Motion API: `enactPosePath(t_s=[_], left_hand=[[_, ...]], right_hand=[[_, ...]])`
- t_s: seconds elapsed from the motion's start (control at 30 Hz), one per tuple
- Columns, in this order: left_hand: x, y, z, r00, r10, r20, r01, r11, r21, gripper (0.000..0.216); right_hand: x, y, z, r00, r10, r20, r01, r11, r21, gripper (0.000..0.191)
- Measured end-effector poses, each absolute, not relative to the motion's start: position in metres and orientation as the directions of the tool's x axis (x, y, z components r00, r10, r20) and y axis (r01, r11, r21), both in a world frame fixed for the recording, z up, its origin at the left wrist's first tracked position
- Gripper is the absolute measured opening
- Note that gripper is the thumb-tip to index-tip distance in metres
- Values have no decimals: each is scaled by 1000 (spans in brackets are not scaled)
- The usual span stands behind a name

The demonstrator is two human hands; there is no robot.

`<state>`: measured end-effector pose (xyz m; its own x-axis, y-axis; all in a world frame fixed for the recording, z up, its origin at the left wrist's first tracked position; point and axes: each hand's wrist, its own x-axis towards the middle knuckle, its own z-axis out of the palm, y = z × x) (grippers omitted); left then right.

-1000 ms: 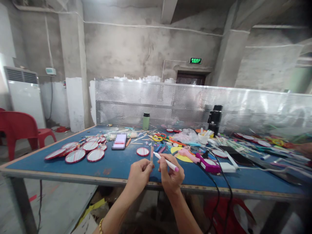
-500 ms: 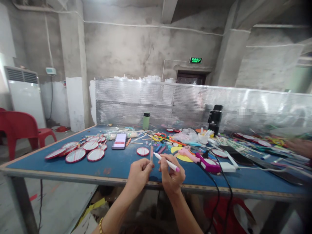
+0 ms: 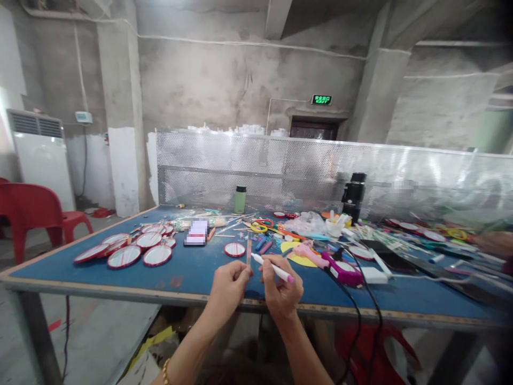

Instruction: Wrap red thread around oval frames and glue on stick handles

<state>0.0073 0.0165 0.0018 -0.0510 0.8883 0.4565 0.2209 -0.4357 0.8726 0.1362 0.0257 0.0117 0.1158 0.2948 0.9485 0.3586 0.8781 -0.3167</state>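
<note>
My left hand (image 3: pixel 230 285) pinches a thin flat stick (image 3: pixel 249 251) and holds it upright over the near edge of the blue table (image 3: pixel 192 278). My right hand (image 3: pixel 281 289) grips a white marker with a pink end (image 3: pixel 273 268), its tip pointed left at the stick. Both hands hover close together just above the table edge. A small red-rimmed round disc (image 3: pixel 234 249) lies on the table right behind the stick.
Several red-rimmed discs (image 3: pixel 132 246) lie at the left. A pink and purple glue gun (image 3: pixel 332 263) with black cords, scissors, sticks and a green bottle (image 3: pixel 240 199) clutter the middle and right. Another person's hand (image 3: pixel 495 243) shows at the far right. A red chair (image 3: pixel 28 214) stands left.
Hardly anything has changed: my hands keep the stick and marker in the same place, with the marker tip shifting slightly at the stick. The other person's hand at the far right moved a little.
</note>
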Motion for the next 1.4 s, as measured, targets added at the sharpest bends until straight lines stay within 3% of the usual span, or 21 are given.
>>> enactPosePath(t_s=[1.4], left_hand=[[9, 20, -5, -59, 872, 486, 283, -453, 846, 33]], right_hand=[[135, 26, 11, 102, 290, 951, 361, 881, -308, 13]])
